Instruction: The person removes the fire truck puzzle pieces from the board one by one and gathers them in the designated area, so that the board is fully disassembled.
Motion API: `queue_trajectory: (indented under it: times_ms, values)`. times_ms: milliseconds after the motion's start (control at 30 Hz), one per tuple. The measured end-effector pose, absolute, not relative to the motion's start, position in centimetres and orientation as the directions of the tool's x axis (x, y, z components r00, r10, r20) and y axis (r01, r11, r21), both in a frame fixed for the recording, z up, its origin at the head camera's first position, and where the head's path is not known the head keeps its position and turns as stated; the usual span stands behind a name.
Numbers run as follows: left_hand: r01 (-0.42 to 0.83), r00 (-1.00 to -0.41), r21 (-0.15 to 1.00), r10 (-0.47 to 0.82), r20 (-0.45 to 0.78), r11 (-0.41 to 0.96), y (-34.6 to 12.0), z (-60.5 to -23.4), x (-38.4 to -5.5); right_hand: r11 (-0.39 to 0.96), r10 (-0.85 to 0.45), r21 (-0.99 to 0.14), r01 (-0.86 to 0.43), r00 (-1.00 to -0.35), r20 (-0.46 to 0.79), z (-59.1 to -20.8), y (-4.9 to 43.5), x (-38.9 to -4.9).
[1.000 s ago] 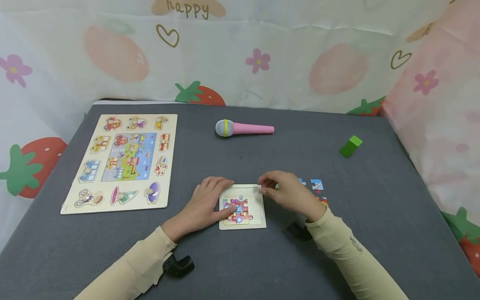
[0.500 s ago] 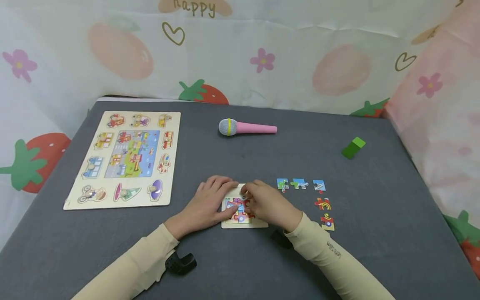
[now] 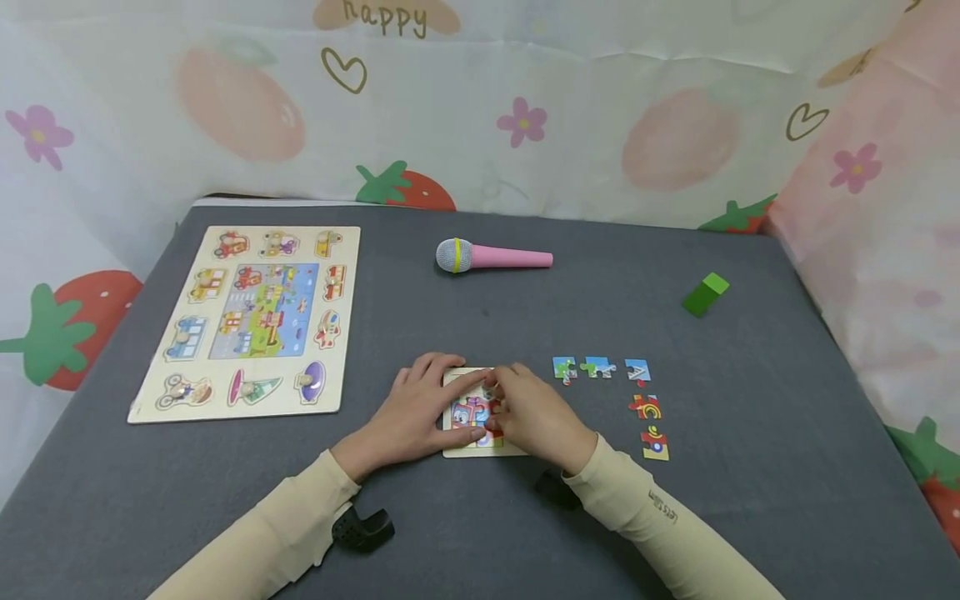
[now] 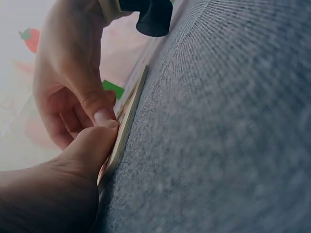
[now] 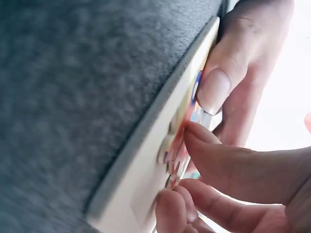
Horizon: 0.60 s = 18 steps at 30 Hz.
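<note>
A small wooden jigsaw tray (image 3: 510, 453) lies on the table, with joined puzzle pieces (image 3: 468, 408) in its left part. My left hand (image 3: 408, 417) rests on the tray's left side, its thumb pressing the pieces and its index finger reaching toward the top. Over the tray's right part, my right hand (image 3: 543, 417) has its fingers curled round a puzzle piece, mostly hidden by the hand. Close up in the right wrist view, thumb and fingertips touch piece edges (image 5: 173, 167) above the pale tray (image 5: 138, 179). Both hands nearly meet in the left wrist view.
Several loose puzzle pieces (image 3: 597, 367) lie right of the tray. A large peg puzzle board (image 3: 142, 392) is at the left. Behind the tray lies a pink toy microphone (image 3: 510, 257); a green block (image 3: 705, 294) stands at the right.
My right hand has moved left from beside the tray's upper right onto the tray, bringing a puzzle piece. My left index finger has stretched right, toward the right fingertips.
</note>
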<state>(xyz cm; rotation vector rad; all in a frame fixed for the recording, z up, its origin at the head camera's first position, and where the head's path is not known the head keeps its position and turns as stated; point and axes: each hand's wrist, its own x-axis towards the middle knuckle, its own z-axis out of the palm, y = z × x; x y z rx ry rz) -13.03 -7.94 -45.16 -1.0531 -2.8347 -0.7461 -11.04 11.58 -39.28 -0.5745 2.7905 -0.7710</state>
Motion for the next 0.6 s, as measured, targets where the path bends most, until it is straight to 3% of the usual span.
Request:
queue_trajectory:
  times_ms: [200, 367, 600]
  values:
    - [0.642, -0.756, 0.383, 0.631, 0.173, 0.664, -7.92, -44.84, -12.51, 0.781, -0.408, -0.519, -0.348, -0.913, -0.002, -39.50, 11.61, -10.99]
    - [0.647, -0.755, 0.308, 0.641, 0.136, 0.697, -7.82, -44.71, -12.15, 0.790, -0.378, -0.521, -0.323, -0.926, 0.000, -39.54, 11.47, -11.19]
    - [0.639, -0.762, 0.288, 0.638, 0.112, 0.713, -7.69, -44.56, -12.03, 0.781, -0.362, -0.542, -0.310, -0.932, 0.011, -39.75, 11.62, -11.77]
